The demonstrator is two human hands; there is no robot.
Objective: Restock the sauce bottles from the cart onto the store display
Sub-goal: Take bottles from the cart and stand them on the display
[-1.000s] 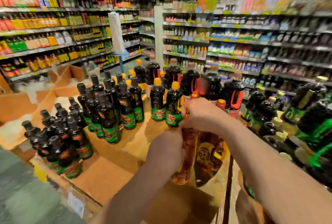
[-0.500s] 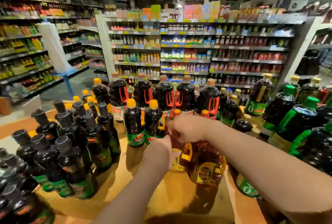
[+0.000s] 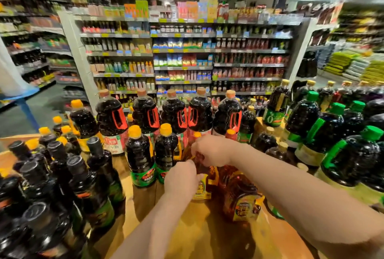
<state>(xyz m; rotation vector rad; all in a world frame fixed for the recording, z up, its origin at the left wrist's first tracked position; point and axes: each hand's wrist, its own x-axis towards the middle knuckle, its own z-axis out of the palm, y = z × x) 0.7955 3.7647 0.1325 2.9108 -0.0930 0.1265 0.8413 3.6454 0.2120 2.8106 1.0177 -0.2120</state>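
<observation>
Standing at the far left are black-capped bottles (image 3: 62,175), then two yellow-capped bottles (image 3: 153,154) on the wooden display (image 3: 203,238). Left hand (image 3: 181,179) curls round an amber bottle (image 3: 202,184) standing mid-display; right hand (image 3: 212,150) pinches its top. A second amber bottle (image 3: 241,194) touches it, green-capped bottles (image 3: 353,154) beyond.

We've got glossy clear-plastic amber bottles (image 3: 239,194) with shiny printed paper-looking labels. The dark sauce bottles (image 3: 140,154) are slick plastic too, with matte yellow caps (image 3: 134,131), and the big jugs (image 3: 111,117) have smooth red plastic handles. The display top (image 3: 199,236) looks like matte brown cardboard.
</observation>
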